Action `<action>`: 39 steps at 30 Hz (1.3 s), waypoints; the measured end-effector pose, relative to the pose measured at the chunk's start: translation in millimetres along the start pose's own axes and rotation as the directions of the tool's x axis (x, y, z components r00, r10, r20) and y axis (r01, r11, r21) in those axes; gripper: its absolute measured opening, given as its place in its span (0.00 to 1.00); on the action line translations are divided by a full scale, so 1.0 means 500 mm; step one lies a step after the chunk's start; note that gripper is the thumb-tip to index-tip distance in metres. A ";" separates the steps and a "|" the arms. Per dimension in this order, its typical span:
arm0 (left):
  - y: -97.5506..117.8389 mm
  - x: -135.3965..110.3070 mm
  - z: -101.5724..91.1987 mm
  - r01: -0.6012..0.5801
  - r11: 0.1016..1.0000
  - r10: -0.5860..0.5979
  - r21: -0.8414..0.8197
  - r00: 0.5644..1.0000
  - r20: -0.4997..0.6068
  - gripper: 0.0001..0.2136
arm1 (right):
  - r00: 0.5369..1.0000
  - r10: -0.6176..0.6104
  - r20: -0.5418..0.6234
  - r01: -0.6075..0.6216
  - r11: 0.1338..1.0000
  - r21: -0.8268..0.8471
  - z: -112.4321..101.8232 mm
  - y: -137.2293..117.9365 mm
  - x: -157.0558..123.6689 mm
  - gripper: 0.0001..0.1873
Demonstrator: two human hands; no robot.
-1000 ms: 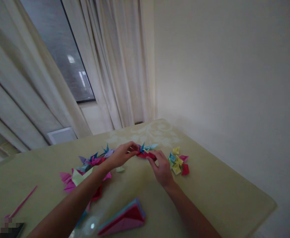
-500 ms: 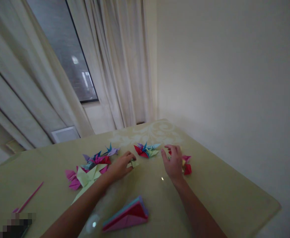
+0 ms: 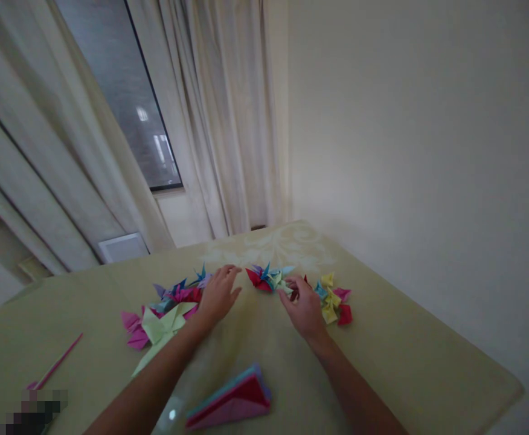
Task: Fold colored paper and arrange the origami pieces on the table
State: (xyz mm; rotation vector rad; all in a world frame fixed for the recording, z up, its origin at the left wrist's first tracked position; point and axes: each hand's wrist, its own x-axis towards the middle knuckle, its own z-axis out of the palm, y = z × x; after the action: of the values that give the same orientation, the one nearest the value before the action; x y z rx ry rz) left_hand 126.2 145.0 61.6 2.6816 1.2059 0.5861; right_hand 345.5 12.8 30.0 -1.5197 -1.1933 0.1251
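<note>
Head view. The cluster of folded paper figures (image 3: 267,279), red, blue and pale green, lies on the table between the two hands, just past the fingertips of the right hand (image 3: 303,307) and just to the thumb side of the left hand (image 3: 219,296).

The right hand's fingers are curled toward the near edge of the cluster. A dark red scrap shows under them, but whether it is pinched cannot be told. The left hand is spread flat, palm down, and holds nothing. Its outer edge is beside a loose pile of pink and green folds (image 3: 165,314).

Both forearms reach forward from the lower edge. A heap of small yellow and red pieces (image 3: 334,300) sits just outside the right hand, and a stack of coloured sheets (image 3: 230,403) lies nearer the wrists. The yellow-green tablecloth (image 3: 404,356) meets a pale wall (image 3: 418,151), with curtains (image 3: 228,121) beside a window (image 3: 119,90).
</note>
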 end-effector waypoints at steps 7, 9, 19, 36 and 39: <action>-0.145 0.019 -0.034 0.300 0.944 -0.308 0.139 0.951 0.041 0.08 | 0.951 -0.129 -0.279 -0.005 0.901 -0.433 -0.076 0.040 0.042 0.15; -0.153 0.025 -0.038 0.298 0.949 -0.305 0.105 0.950 0.059 0.07 | 0.939 -0.171 -0.298 0.009 0.879 -0.476 -0.076 0.041 0.041 0.17; -0.122 0.112 -0.015 0.183 0.955 -0.180 -0.233 0.983 0.034 0.24 | 0.970 -0.215 -0.115 0.161 0.918 -0.362 -0.015 0.018 0.006 0.10; -0.091 0.034 -0.052 -0.020 0.976 0.033 -0.216 0.998 0.061 0.27 | 0.984 -0.127 0.123 0.130 0.991 -0.017 0.026 -0.016 -0.031 0.09; 0.000 -0.008 -0.042 -0.186 0.932 0.210 -0.312 0.977 0.046 0.41 | 0.955 -0.053 0.293 -0.026 0.966 0.258 0.038 -0.037 -0.045 0.20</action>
State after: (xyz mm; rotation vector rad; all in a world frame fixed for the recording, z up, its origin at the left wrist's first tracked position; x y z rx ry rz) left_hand 115.3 141.6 79.5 2.5463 0.7565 0.6298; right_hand 311.7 6.5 26.4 -1.2897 -1.3660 0.4988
